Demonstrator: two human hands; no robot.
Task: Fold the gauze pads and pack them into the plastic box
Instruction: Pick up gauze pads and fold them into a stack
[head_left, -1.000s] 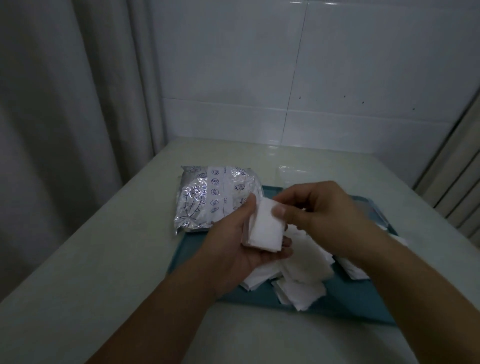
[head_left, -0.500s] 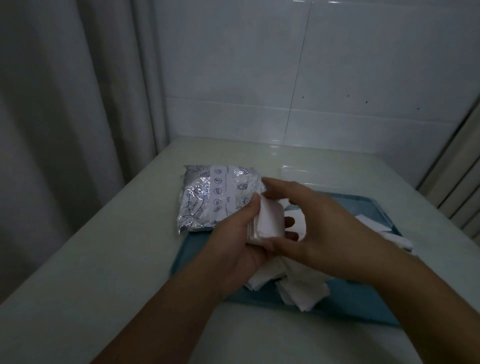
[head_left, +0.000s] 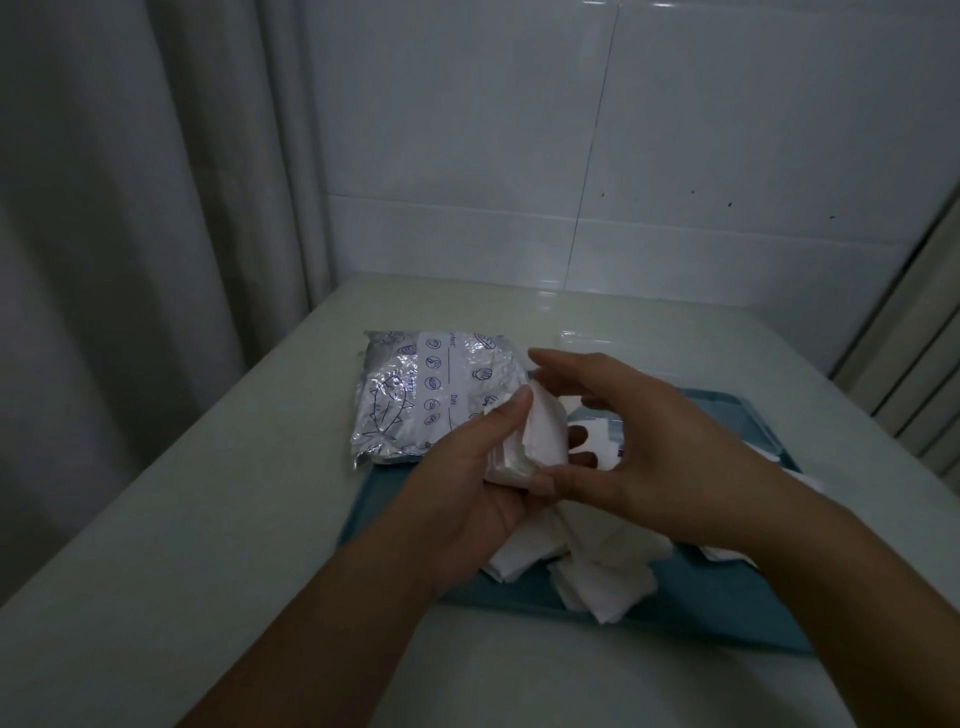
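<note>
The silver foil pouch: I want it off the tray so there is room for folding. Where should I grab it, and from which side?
Judging by its pose, take the foil pouch at its flat sealed left edge, coming in from the left over the bare table. That edge lies free; its right side is crowded by the left hand holding the folded gauze, and its near end overlaps the tray.

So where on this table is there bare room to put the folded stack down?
Bare patches: the table left of the teal tray and foil pouch, the near strip in front of the tray, and the far strip by the wall. Crowded: the tray's middle and right, heaped with loose gauze pads under both hands.
</note>
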